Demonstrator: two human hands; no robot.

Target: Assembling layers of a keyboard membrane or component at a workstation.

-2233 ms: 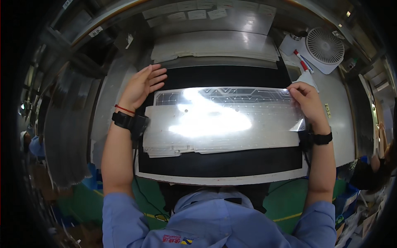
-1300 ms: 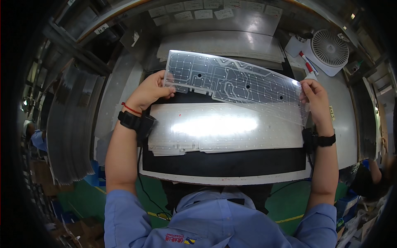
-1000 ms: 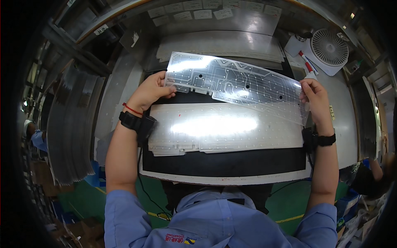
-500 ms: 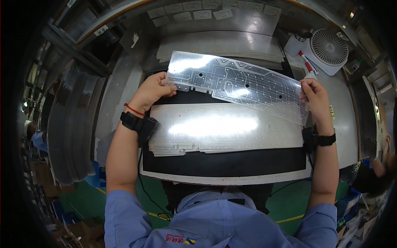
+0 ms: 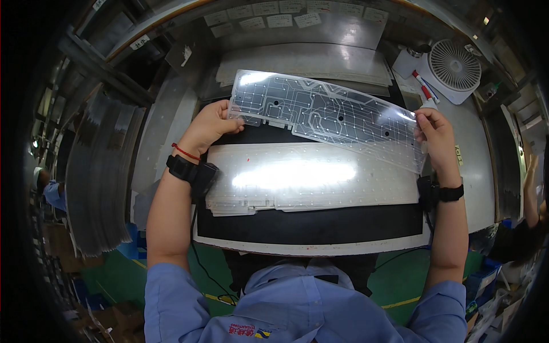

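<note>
Between my hands hangs a clear keyboard membrane sheet (image 5: 320, 111), printed with pale circuit lines and dots and pierced by a few dark holes. My left hand (image 5: 214, 123) pinches its left end, thumb in front. The right end is gripped by my right hand (image 5: 433, 134), thumb and fingers closed on the edge. The sheet tilts, its left end farther from me than its right. Below it a stack of similar membrane sheets (image 5: 309, 191) lies on a black mat (image 5: 343, 224), a bright glare across the top one.
Behind the mat lies another stack of pale sheets (image 5: 309, 57). A white fan (image 5: 454, 66) and a red marker (image 5: 424, 86) are at the far right. Tall piles of sheets (image 5: 100, 171) stand at the left. Another person's arm (image 5: 532, 191) shows at the right edge.
The held sheet has tilted slightly, so its bright reflections have shrunk and shifted. My hands stay almost in place. The other person's arm at the right has moved.
</note>
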